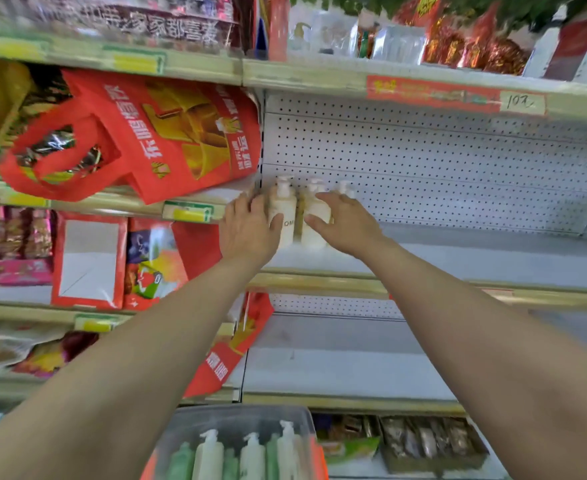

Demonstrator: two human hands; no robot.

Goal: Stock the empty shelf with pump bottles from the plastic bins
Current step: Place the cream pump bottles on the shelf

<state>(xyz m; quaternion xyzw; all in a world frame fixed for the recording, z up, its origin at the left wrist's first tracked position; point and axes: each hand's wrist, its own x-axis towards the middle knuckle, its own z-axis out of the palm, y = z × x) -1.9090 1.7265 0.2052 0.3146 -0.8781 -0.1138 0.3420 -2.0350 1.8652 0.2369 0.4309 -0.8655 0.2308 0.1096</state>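
Upright, two pump bottles [299, 216] stand between both hands.

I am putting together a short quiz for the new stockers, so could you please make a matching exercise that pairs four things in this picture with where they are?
Things:
1. left hand
2. right hand
3. clear plastic bin
4. red gift bag

Places:
A. below the arms, holding green and white pump bottles
B. lying tilted on the shelf left of the pegboard bay
C. on the cream pump bottle nearest the bay's left edge
D. on the second cream pump bottle, further right

Pairs: 1-C, 2-D, 3-A, 4-B
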